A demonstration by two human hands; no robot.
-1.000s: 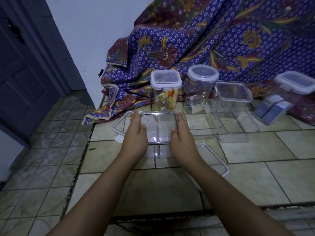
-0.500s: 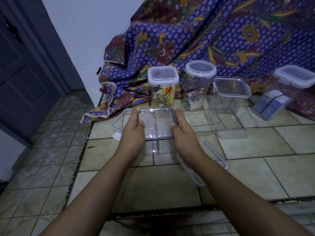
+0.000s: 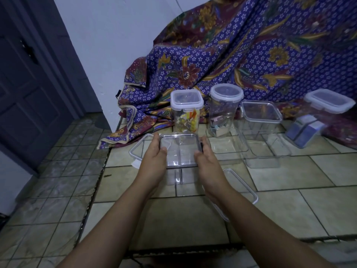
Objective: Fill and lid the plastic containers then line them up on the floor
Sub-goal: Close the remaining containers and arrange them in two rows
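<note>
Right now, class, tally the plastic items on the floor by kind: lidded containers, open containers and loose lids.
Lidded containers: 5
Open containers: 2
Loose lids: 2
Total: 9

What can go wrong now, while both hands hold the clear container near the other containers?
The clear container, held between the left hand and right hand, looks empty, so lidding it now would skip filling. A loose lid lies under the right forearm and may be knocked. The tall square jar behind could tip.
</note>
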